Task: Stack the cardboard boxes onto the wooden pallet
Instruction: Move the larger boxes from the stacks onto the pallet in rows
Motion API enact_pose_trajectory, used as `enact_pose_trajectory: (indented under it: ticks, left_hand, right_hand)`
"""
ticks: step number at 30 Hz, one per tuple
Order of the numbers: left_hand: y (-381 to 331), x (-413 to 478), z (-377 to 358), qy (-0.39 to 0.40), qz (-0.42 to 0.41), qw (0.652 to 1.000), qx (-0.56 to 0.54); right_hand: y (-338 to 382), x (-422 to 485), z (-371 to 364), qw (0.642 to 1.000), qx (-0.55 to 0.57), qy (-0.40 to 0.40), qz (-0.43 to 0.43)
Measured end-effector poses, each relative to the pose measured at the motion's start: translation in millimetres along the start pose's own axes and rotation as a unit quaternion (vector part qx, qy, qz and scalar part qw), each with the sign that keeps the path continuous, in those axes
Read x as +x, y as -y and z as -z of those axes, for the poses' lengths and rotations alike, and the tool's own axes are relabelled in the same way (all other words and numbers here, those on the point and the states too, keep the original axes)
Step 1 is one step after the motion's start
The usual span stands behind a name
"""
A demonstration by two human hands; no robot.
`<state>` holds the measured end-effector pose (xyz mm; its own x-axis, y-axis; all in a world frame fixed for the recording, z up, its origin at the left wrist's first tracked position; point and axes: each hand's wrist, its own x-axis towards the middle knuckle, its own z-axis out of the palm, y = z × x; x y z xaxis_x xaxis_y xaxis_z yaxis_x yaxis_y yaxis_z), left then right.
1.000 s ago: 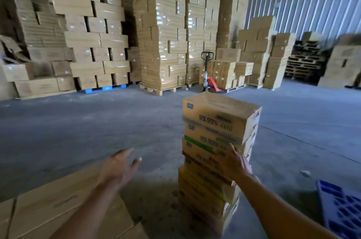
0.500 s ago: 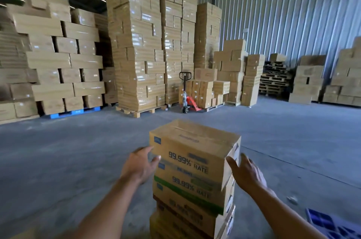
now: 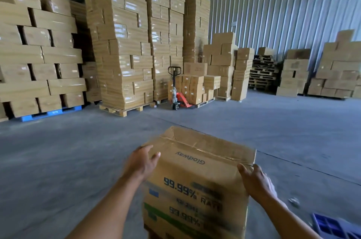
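Cardboard box (image 3: 197, 176) at top of stack, near centre. Left hand (image 3: 141, 162) and right hand (image 3: 256, 182), fingers spread, now press its opposite sides; half a second ago both hovered just off it. Box top tilted toward the camera.

Both hands now clamp top box (image 3: 197, 176) sides: left hand (image 3: 141, 162) frame centre, right hand (image 3: 256, 182) lower right; box looms closer.

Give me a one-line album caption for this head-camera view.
Both hands, left and right, clasp the top cardboard box in a warehouse.
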<state>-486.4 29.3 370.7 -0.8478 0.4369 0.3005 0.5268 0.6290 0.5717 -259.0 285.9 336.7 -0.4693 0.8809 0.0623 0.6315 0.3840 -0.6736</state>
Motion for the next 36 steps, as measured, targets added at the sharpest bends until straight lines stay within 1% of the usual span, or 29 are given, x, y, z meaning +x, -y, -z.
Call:
enact_pose_trajectory:
  ticks: [3,5,7,9,11,13,16,17,18,20,22,24,26,30,33,36]
  left_hand:
    - [14.7,59.7,-15.2,0.013,-0.021,1.0,0.014]
    - [26.4,98.1,-25.1,0.034,-0.027,0.998,0.044]
    - [42.6,127.3,-32.8,0.077,-0.021,0.994,0.072]
    - [59.8,147.3,-41.2,0.117,-0.004,0.991,0.07]
    - [75.5,162.4,-49.9,0.176,0.014,0.983,0.056]
    - [87.5,171.7,-57.4,0.221,0.036,0.974,0.019]
    - [98.4,183.8,-65.0,0.226,0.068,0.969,-0.068]
    - [101.6,187.4,-66.9,0.236,0.076,0.963,-0.11]
    - [105.2,189.0,-68.7,0.257,0.089,0.948,-0.163]
    - [112.1,189.1,-69.4,0.303,0.126,0.909,-0.256]
    - [113.2,189.5,-64.1,0.351,0.156,0.874,-0.296]
    - [111.9,193.0,-56.2,0.377,0.161,0.854,-0.319]
    - [106.7,196.5,-46.8,0.384,0.168,0.851,-0.316]
    - [98.3,210.7,-28.4,0.345,0.146,0.871,-0.318]
    - [86.3,222.8,-6.6,0.287,0.134,0.881,-0.352]
    - [76.4,227.8,21.5,0.211,0.112,0.895,-0.376]
  right_hand:
    - [6.9,24.5,-18.2,0.998,0.01,-0.013,-0.059]
    - [11.5,33.2,-31.3,0.995,0.02,-0.013,-0.097]
    - [16.1,30.3,-40.5,0.991,0.021,-0.023,-0.131]
    - [18.2,25.8,-44.0,0.984,0.037,-0.047,-0.169]
    - [15.6,21.7,-42.9,0.977,0.065,-0.042,-0.199]
    - [11.6,15.3,-37.6,0.966,0.142,-0.016,-0.213]
    - [10.1,2.1,-36.1,0.932,0.275,0.017,-0.235]
    - [8.6,1.0,-39.9,0.92,0.307,0.014,-0.243]
    - [7.3,0.9,-44.2,0.908,0.337,0.003,-0.249]
    - [4.5,1.2,-51.8,0.889,0.378,-0.024,-0.259]
    - [6.9,0.7,-54.4,0.881,0.393,-0.021,-0.264]
    - [13.1,0.7,-51.1,0.884,0.39,-0.011,-0.256]
    - [18.9,4.6,-43.9,0.886,0.394,-0.012,-0.243]
    - [36.6,22.2,-27.9,0.904,0.39,-0.017,-0.175]
    - [61.0,41.2,-15.6,0.904,0.41,-0.026,-0.121]
    - [88.2,60.6,-6.9,0.903,0.425,-0.006,-0.065]
